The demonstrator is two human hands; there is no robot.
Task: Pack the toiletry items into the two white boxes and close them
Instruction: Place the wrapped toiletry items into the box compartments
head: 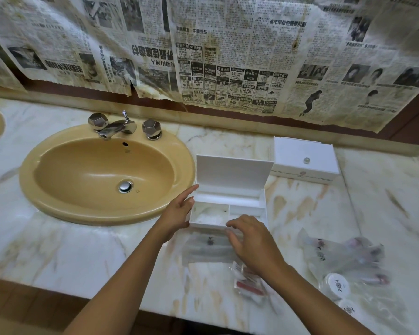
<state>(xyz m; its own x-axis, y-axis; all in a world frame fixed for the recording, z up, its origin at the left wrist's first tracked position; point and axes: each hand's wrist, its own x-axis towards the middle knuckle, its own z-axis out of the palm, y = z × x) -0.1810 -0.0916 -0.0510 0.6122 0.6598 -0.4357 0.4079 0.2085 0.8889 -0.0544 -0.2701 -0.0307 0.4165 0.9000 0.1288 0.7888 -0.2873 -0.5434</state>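
Observation:
An open white box (230, 180) with inner compartments stands on the marble counter, its lid tilted up at the back. My left hand (179, 210) rests flat against the box's left wall, fingers spread. My right hand (248, 239) hovers at the box's front edge, fingers curled over a clear plastic packet (208, 247) lying just in front of it; whether it grips the packet is unclear. A second white box (305, 160) sits closed at the back right. More wrapped toiletries (348, 257) and small round white jars (338, 285) lie to the right.
A tan oval sink (102, 175) with a chrome tap (116, 128) fills the counter's left side. A packet with red contents (248, 284) lies under my right forearm. Newspaper covers the wall behind. The counter's front edge runs near my elbows.

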